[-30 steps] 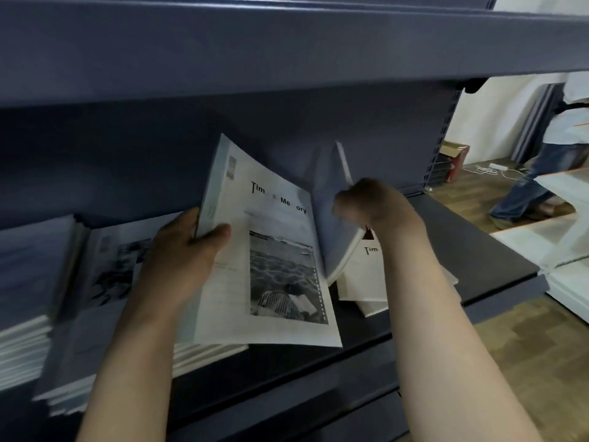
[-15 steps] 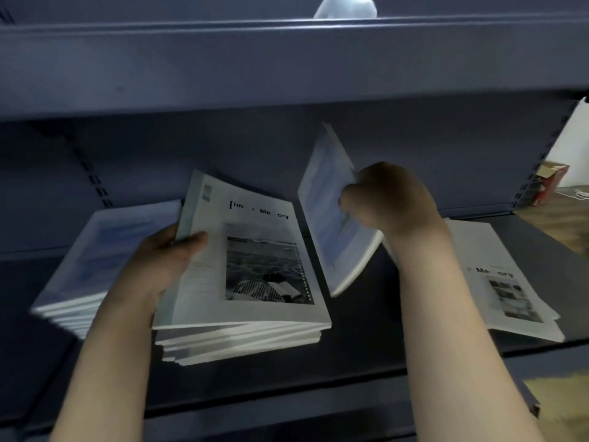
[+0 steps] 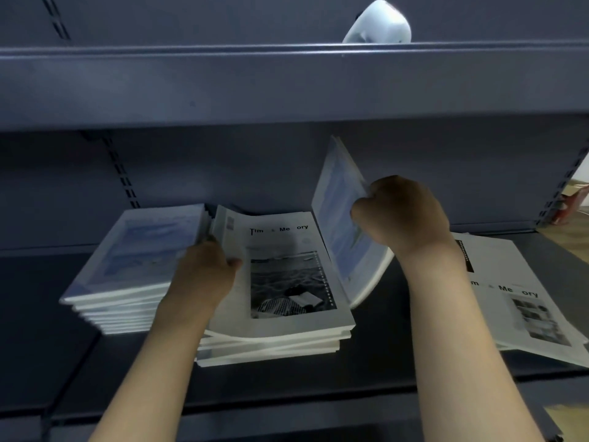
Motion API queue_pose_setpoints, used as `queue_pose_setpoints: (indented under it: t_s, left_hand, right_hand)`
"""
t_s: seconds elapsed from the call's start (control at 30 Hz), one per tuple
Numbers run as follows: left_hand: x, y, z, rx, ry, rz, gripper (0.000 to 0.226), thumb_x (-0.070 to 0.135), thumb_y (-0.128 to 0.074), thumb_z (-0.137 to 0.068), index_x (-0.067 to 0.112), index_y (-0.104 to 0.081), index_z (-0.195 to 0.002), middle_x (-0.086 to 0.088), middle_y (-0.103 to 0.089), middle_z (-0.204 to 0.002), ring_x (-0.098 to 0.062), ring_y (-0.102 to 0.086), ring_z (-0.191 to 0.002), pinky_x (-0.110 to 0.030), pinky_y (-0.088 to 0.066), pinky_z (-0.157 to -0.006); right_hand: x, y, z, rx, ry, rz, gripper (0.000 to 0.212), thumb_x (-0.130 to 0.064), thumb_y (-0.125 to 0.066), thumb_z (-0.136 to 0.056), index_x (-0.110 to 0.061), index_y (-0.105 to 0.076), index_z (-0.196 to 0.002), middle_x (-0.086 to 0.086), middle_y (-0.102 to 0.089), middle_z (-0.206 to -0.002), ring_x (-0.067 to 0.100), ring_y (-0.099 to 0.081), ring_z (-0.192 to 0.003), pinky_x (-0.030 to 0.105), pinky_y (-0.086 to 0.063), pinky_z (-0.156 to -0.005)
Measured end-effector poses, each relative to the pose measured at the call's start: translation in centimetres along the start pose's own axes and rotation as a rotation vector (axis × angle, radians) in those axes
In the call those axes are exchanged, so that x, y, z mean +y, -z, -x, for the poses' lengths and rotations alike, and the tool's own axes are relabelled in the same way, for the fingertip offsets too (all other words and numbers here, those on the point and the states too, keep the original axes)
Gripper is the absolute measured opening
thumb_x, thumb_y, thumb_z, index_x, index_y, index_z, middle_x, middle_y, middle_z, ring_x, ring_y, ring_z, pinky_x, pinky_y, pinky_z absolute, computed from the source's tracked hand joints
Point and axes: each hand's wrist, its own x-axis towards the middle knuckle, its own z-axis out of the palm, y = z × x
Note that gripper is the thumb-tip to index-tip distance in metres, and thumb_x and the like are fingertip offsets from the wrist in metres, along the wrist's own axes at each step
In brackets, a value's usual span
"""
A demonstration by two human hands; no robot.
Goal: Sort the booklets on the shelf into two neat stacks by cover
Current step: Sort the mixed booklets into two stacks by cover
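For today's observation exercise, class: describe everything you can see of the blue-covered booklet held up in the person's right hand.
The blue-covered booklet is thin, pale-edged paper with a blurred blue picture on its cover. It stands nearly upright, bowed, its lower edge curving down beside the middle stack. The right hand grips its right edge, fingers curled round it. Whether its bottom touches the shelf cannot be told.

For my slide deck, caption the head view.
Right hand lifts a blue booklet; left hand sets a photo booklet on its stack.
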Motion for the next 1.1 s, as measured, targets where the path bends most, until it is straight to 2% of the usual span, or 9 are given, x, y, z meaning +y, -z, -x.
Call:
queue_pose_setpoints:
  t_s: [0.23,0.33,0.5,0.6,0.77,0.87,0.9,0.97,1.1]
  left_hand:
    - [0.9,-0.9,1.1,-0.015,-0.117,-0.139,0.024,0.019,-0.046,-0.095,-0.001,-0.056,-0.105,-0.017,-0.059,-0.106,-0.029,-0.058,-0.096,-0.031,-0.045,-0.075]
    - [1.2,-1.3,1.4,-0.035,-0.168,-0.157,0.026,0.024,-0.047,-0.096,0.002,-0.056,-0.107,-0.013,-0.058,-0.107,-0.022,-0.054,-0.093,-0.026,-0.036,-0.073]
    - [1.4,-1.6,1.9,-0.14,-0.175,-0.191,0.033,0.029,-0.042,-0.098,0.002,-0.056,-0.11,-0.014,-0.055,-0.113,-0.026,-0.053,-0.105,-0.027,-0.036,-0.078]
    - [1.5,-1.0,2.4,-0.163,-0.17,-0.144,0.024,0.011,-0.042,-0.095,-0.002,-0.057,-0.109,-0.016,-0.055,-0.116,-0.028,-0.054,-0.105,-0.027,-0.039,-0.078]
    - [0.6,1.8,3.5,-0.027,-0.245,-0.03,0.047,-0.001,-0.037,-0.091,0.007,-0.042,-0.137,-0.011,-0.046,-0.138,-0.024,-0.045,-0.126,-0.027,-0.036,-0.101]
    - [-0.5,3.8,4.4,0.036,-0.233,-0.024,0.04,0.006,-0.034,-0.095,0.013,-0.048,-0.132,-0.009,-0.053,-0.129,-0.023,-0.05,-0.116,-0.025,-0.038,-0.087]
    - [-1.0,4.5,4.7,0.038,-0.219,-0.033,0.039,0.009,-0.033,-0.096,0.016,-0.048,-0.131,-0.008,-0.054,-0.128,-0.022,-0.052,-0.111,-0.024,-0.038,-0.082]
    - [-2.0,5.8,5.5,0.048,-0.183,-0.049,0.038,0.013,-0.032,-0.098,0.022,-0.045,-0.133,-0.004,-0.054,-0.128,-0.021,-0.054,-0.102,-0.024,-0.038,-0.077]
    - [-4.3,8.3,6.9,0.153,-0.097,-0.048,0.042,0.018,-0.032,-0.099,0.026,-0.035,-0.14,-0.002,-0.048,-0.138,-0.022,-0.053,-0.111,-0.028,-0.044,-0.086]
  right_hand:
    - [-0.4,0.6,0.2,0.003,0.023,-0.023,0.023,-0.014,-0.053,-0.077,-0.011,-0.038,-0.059,0.001,-0.042,-0.06,0.018,-0.039,-0.054,0.022,-0.026,-0.049]
    - [-0.8,1.0,0.3,-0.005,0.016,-0.034,0.025,-0.014,-0.055,-0.075,-0.012,-0.038,-0.057,0.002,-0.043,-0.061,0.019,-0.041,-0.055,0.022,-0.024,-0.049]
    - [-1.8,1.7,0.4,-0.05,0.034,-0.063,0.019,-0.02,-0.059,-0.075,-0.012,-0.046,-0.063,0.002,-0.049,-0.067,0.02,-0.049,-0.063,0.023,-0.027,-0.05]
    - [-2.3,1.4,0.6,-0.091,0.051,-0.155,0.017,-0.022,-0.06,-0.077,-0.007,-0.054,-0.073,0.003,-0.052,-0.071,0.021,-0.05,-0.065,0.025,-0.034,-0.055]
    - [-3.3,-0.1,1.4,-0.179,0.036,-0.305,0.024,-0.026,-0.062,-0.081,-0.005,-0.063,-0.091,0.001,-0.053,-0.076,0.014,-0.047,-0.063,0.026,-0.033,-0.054]
    - [-4.5,-1.1,2.4,-0.214,0.037,-0.391,0.025,-0.026,-0.062,-0.082,-0.004,-0.061,-0.093,0.009,-0.057,-0.08,0.021,-0.051,-0.065,0.032,-0.035,-0.052]
    - [-5.0,-1.5,2.7,-0.218,0.038,-0.43,0.031,-0.023,-0.062,-0.083,0.002,-0.061,-0.1,0.019,-0.062,-0.09,0.032,-0.057,-0.074,0.039,-0.04,-0.055]
    - [-6.2,-2.3,3.1,-0.237,0.029,-0.494,0.044,-0.021,-0.06,-0.085,0.008,-0.054,-0.118,0.025,-0.057,-0.121,0.041,-0.052,-0.107,0.05,-0.048,-0.08]
    - [-9.2,-4.5,3.6,-0.305,0.096,-0.583,0.049,-0.019,-0.057,-0.089,0.011,-0.043,-0.125,0.025,-0.046,-0.13,0.037,-0.042,-0.117,0.049,-0.039,-0.097]
